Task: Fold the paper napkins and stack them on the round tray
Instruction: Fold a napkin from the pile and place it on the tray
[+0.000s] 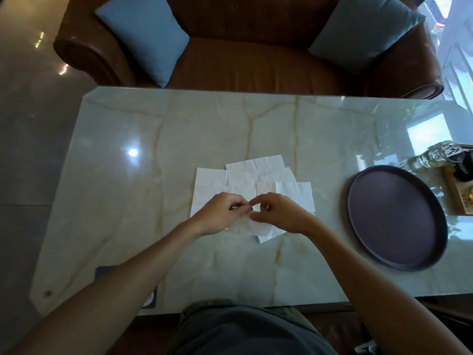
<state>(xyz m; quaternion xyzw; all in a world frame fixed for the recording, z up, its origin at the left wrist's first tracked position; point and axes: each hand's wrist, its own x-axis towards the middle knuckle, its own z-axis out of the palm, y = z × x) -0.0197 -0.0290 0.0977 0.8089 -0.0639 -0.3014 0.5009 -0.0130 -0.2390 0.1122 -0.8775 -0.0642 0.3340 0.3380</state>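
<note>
I see my left hand (222, 210) and right hand (277, 211) each pinching a grip on one napkin's edge, atop the spread napkins (245, 180) mid-tabletop (153, 139). Tray (394, 216) sits bare, right.

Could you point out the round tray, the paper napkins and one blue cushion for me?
round tray (394, 216): head view, bare dark middle of its floor.
paper napkins (240, 179): head view, flat sheet beyond the hands.
blue cushion (146, 34): head view, middle of the left one.
</note>
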